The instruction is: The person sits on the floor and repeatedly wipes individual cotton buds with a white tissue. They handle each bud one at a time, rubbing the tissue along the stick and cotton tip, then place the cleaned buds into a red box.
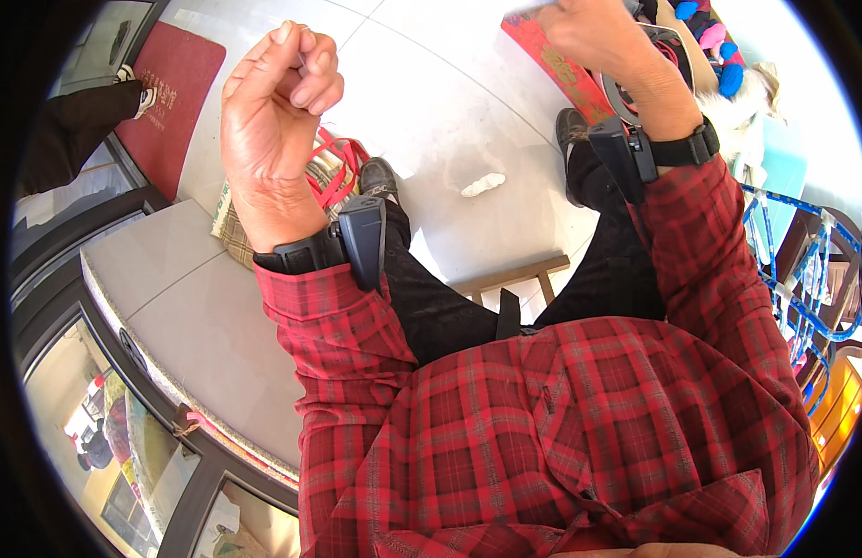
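My left hand (281,104) is raised at the upper left, palm towards me. Its thumb and fingers are pinched together around a thin, pale piece (303,64) whose kind I cannot tell. At the top edge, my right hand (584,35) is bent over and blurred, its fingertips cut off by the rim of the picture. Something pale and blurred shows beside those fingers, too unclear to name or to tell whether it is held. Below the right hand lie a red patterned strip (577,84) and a round-rimmed container (616,97). A crumpled white scrap (483,185) lies on the tiled floor between my shoes.
A plaid bag with red handles (337,171) stands by my left shoe. A tiled ledge (194,300) and framed glass doors run along the left. Another person's legs (89,129) are near a red mat (183,91). Blue tubular racks (807,279) stand at right; a wooden stool (522,274) is beneath me.
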`<state>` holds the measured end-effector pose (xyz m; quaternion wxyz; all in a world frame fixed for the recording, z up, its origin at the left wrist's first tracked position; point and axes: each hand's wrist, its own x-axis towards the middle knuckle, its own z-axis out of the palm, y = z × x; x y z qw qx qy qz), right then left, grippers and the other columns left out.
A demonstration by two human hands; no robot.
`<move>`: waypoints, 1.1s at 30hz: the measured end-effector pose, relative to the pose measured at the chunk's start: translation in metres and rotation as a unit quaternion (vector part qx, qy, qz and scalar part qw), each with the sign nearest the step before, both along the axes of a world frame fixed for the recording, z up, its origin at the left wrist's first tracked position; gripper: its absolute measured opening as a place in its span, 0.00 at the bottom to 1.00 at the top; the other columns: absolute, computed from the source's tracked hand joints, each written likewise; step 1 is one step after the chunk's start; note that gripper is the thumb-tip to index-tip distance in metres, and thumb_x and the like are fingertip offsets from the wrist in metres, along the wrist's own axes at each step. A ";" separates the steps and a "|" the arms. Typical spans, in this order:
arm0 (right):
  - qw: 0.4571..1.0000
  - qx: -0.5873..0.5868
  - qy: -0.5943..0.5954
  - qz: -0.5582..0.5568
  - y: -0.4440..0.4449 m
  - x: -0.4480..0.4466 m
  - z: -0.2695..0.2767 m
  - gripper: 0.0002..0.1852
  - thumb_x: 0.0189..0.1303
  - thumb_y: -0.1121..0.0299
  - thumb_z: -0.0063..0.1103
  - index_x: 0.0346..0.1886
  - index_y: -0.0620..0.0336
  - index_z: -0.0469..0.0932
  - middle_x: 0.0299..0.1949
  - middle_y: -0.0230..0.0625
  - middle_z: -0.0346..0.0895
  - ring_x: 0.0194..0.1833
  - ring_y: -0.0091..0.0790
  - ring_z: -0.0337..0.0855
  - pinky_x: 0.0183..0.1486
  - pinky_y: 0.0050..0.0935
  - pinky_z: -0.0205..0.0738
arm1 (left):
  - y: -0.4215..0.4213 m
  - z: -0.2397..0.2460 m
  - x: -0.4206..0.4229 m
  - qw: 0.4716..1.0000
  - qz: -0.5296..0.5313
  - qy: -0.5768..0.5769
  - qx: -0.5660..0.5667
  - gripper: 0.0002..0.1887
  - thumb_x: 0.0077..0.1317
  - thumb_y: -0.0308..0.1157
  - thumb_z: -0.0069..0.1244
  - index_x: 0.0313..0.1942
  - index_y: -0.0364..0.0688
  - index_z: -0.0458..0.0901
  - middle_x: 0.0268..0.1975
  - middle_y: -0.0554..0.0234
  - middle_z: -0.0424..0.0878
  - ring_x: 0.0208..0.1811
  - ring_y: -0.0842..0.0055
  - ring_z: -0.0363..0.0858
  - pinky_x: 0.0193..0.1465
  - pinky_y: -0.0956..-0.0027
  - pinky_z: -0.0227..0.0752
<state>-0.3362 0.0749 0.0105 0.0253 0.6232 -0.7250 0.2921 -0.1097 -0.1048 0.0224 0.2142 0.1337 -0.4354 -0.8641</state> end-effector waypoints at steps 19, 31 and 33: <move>0.862 -0.071 -0.487 -0.119 0.008 -0.015 0.009 0.06 0.69 0.72 0.51 0.42 0.62 0.77 0.37 0.37 0.79 0.39 0.34 0.81 0.38 0.35 0.79 | 0.012 0.000 -0.002 0.994 -0.034 -0.076 -0.077 0.10 0.69 0.31 0.51 0.35 0.32 0.81 0.28 0.60 0.79 0.21 0.87 0.60 0.25 0.79 0.53; 0.824 -0.119 -0.547 -0.083 0.012 -0.003 0.028 0.11 0.56 0.82 0.51 0.43 0.67 0.77 0.41 0.40 0.80 0.44 0.38 0.80 0.51 0.36 0.76 | 0.020 -0.001 -0.005 0.971 -0.005 -0.174 -0.162 0.09 0.66 0.32 0.55 0.34 0.33 0.84 0.25 0.67 0.79 0.20 0.89 0.60 0.24 0.80 0.52; 0.629 -0.250 -0.736 0.031 0.003 -0.011 0.026 0.10 0.61 0.80 0.52 0.46 0.68 0.74 0.42 0.43 0.79 0.47 0.42 0.80 0.54 0.43 0.77 | 0.029 0.000 -0.010 0.943 -0.072 -0.235 -0.224 0.09 0.64 0.33 0.58 0.33 0.35 0.85 0.24 0.70 0.78 0.21 0.91 0.61 0.24 0.81 0.52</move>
